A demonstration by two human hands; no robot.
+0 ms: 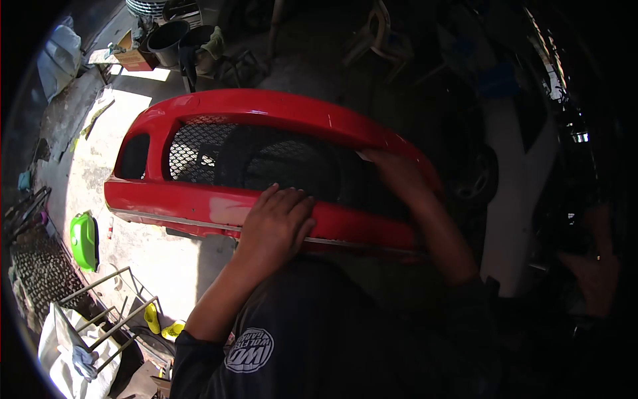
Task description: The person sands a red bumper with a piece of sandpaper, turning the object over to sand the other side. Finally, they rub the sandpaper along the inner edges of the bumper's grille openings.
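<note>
A red car bumper (266, 101) with a mesh grille (189, 149) lies across the middle of the view. My left hand (279, 216) rests on its near red bar, beside a pale patch (228, 209), with the fingers bent over the upper edge and nothing seen in them. Toward the right end, my right hand (395, 173) reaches inside the opening, close to the far bar. A small light-coloured piece shows at its fingertips, pinched against the bumper's inner edge; what it is I cannot make out. Behind the mesh is a dark round shape.
A green plastic part (84, 241) lies on the floor at left. Below it are a metal frame (109, 312) and yellow slippers (152, 318). Black buckets (167, 43) and a cardboard box (136, 56) stand at upper left, a chair (380, 40) at the top. A person's arm (595, 266) shows at right.
</note>
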